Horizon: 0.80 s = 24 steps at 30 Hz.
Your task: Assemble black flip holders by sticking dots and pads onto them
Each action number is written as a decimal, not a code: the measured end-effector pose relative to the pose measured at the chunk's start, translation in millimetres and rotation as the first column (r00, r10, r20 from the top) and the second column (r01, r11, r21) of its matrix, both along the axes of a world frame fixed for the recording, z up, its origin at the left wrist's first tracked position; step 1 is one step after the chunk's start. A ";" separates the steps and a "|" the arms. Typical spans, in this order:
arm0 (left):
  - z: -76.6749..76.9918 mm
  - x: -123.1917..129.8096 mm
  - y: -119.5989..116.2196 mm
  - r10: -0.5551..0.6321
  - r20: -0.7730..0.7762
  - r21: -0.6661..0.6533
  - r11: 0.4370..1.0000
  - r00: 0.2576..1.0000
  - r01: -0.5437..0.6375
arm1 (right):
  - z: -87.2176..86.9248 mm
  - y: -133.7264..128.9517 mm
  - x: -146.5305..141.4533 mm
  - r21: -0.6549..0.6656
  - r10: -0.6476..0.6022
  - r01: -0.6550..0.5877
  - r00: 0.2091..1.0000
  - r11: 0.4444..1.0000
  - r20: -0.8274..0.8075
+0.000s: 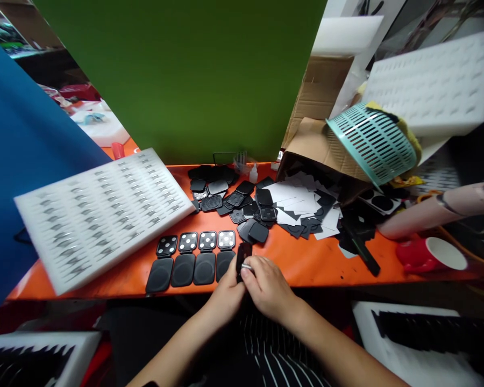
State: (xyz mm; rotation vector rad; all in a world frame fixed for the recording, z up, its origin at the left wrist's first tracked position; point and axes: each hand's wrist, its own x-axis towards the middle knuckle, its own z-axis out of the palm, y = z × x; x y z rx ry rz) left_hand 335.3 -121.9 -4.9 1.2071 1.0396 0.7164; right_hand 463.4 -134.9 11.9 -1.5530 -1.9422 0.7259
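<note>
At the table's front edge, my left hand (pixel 229 289) is closed on a small black hinged case (pixel 244 251), held upright. My right hand (pixel 270 285) is closed against the same case. A small shiny metallic piece (pixel 247 266) shows at its thumb; what it belongs to is hidden. Just left of my hands lies a row of open black cases (pixel 183 270). Their upper halves (pixel 207 240) carry white dots, and their lower halves are plain with a round mark. The rightmost open case (pixel 225 263) is partly covered by my left hand.
A white slotted foam tray (pixel 105 215) leans at left. Loose black cases (pixel 242 201) and white and black sheets (pixel 294 199) are piled behind my hands. At right are a cardboard box (pixel 310 145), a teal basket (pixel 375 142) and a red mug (pixel 419 257). Foam trays flank my lap.
</note>
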 end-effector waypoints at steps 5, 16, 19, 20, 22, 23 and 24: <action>-0.8 -1.0 -3.7 -0.006 -0.177 0.191 0.981 0.984 0.041 | 6.4 -2.8 -4.3 -0.044 0.009 0.002 0.973 0.999 0.231; 3.9 1.2 -6.9 -0.091 -0.119 0.181 0.977 0.989 0.111 | -6.0 -1.1 -8.9 -0.030 -0.040 0.038 0.997 0.999 -0.070; 0.9 4.0 -5.7 0.000 0.030 -0.021 1.000 1.000 0.000 | -12.9 0.4 -9.8 -0.172 -0.131 0.071 0.922 0.983 -0.365; -0.6 3.6 -4.6 0.049 0.078 -0.140 0.990 0.996 -0.037 | -14.3 1.7 -7.9 -0.257 -0.181 0.058 0.855 0.965 -0.486; -2.7 1.5 -1.9 0.134 0.145 -0.373 0.925 0.980 -0.072 | -15.7 5.1 -1.0 -0.392 -0.298 0.016 0.677 0.920 -0.673; -2.8 0.2 -0.5 0.165 0.163 -0.455 0.887 0.973 -0.074 | -15.7 6.8 3.3 -0.426 -0.339 -0.004 0.602 0.904 -0.723; -2.4 -0.8 0.8 0.187 0.176 -0.505 0.860 0.966 -0.075 | -15.5 8.2 7.5 -0.442 -0.356 -0.021 0.558 0.897 -0.749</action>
